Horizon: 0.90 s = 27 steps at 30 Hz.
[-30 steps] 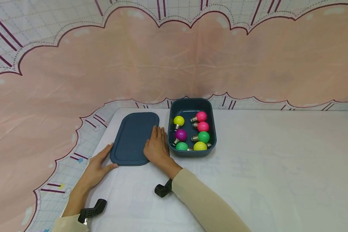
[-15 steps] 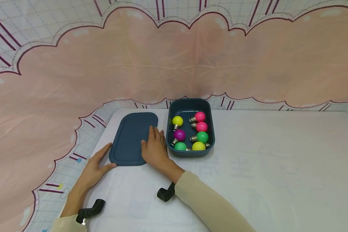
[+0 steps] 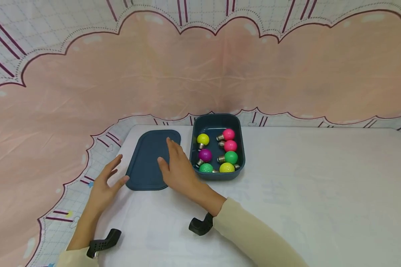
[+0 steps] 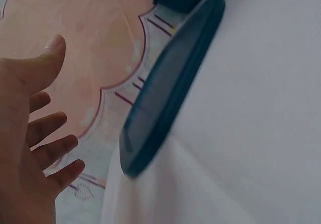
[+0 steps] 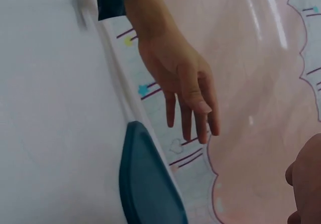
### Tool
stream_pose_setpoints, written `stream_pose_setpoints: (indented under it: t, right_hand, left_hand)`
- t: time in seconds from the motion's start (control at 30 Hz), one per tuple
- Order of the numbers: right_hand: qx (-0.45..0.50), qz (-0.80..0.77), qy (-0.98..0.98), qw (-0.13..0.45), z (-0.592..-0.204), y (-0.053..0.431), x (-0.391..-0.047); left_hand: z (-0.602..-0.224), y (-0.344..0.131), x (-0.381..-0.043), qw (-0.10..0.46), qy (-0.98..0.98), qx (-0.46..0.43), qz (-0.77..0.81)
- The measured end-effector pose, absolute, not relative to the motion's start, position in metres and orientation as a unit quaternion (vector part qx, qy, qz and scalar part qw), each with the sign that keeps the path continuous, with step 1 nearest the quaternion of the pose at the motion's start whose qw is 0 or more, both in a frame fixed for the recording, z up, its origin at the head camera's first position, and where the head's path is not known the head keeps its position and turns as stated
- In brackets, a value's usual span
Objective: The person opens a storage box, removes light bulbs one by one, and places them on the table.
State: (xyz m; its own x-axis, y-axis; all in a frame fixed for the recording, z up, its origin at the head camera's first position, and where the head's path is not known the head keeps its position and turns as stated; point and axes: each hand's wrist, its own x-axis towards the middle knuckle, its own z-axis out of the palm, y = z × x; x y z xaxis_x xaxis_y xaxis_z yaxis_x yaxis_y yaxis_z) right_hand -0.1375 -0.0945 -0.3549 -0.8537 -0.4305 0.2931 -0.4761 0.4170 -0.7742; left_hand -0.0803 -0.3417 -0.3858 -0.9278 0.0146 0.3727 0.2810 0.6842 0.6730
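A flat dark blue lid (image 3: 147, 163) with rounded corners lies on the white table. To its right stands a dark blue box (image 3: 217, 177) holding several colourful light bulbs (image 3: 205, 155), each with a metal screw base. My left hand (image 3: 103, 191) is at the lid's left edge, fingers spread and empty; the right wrist view shows that left hand (image 5: 178, 73) apart from the lid (image 5: 150, 179). Over the lid's right part is my right hand (image 3: 180, 170), fingers extended, holding nothing. It hides the lid's lower right edge. Only a bit of my right hand (image 5: 308, 179) shows in the right wrist view.
A white cloth (image 3: 304, 193) covers the table, stretching away to the right of the box. Behind and left of it hangs a peach patterned backdrop (image 3: 194, 74). Each wrist carries a black camera mount (image 3: 105, 243).
Both hands have come away from the lid's edges. My right hand has shifted slightly left over the lid, its thumb spreading outward; my left hand has lifted off. Lid and box look unmoved.
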Motion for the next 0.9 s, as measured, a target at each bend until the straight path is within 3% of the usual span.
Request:
stream_pose_setpoints:
  t: [0.2,0.43,0.9]
  right_hand:
    - [0.273,0.494,-0.824,0.037,-0.336,-0.065,-0.141]
    - [0.256,0.494,-0.827,0.083,-0.324,-0.029,-0.147]
    - [0.264,0.46,-0.842,0.099,-0.342,0.038,-0.16]
  left_hand:
    - [-0.351,-0.305,-0.083,0.195,-0.873,-0.111,-0.433]
    - [-0.367,-0.295,-0.108,0.192,-0.847,-0.149,-0.472]
    - [-0.377,-0.237,-0.131,0.137,-0.822,-0.185,-0.521]
